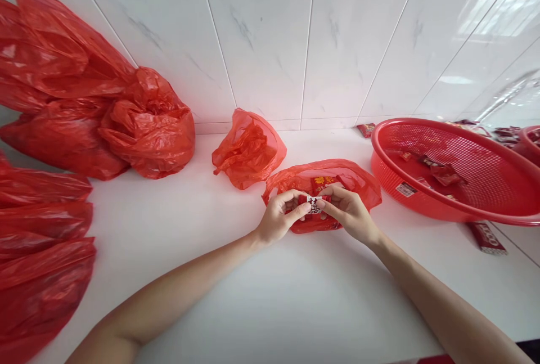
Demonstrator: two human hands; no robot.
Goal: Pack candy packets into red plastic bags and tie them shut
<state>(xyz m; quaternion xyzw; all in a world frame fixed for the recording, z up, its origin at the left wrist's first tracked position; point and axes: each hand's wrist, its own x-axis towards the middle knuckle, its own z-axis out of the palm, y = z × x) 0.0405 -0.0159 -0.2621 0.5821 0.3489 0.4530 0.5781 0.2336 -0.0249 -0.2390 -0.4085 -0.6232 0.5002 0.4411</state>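
Between my two hands is a small red-and-white wrapped packet (314, 205), its printed side facing me. My left hand (282, 215) pinches its left end with thumb and fingers, and my right hand (346, 212) pinches the right end. Both hands are over the mouth of an open red plastic bag (358, 175) lying on the white table. Inside that bag other red packets (324, 183) with yellow print show behind my fingers; my hands hide part of them.
A red perforated basket (422, 198) with a few wrapped packets stands at the right. Under its rim lies a dark red box (487, 238). A crumpled red bag (248, 150) sits near the tiled wall (261, 43). Full red bags (149, 127) and stacked bags (42, 251) occupy the left.
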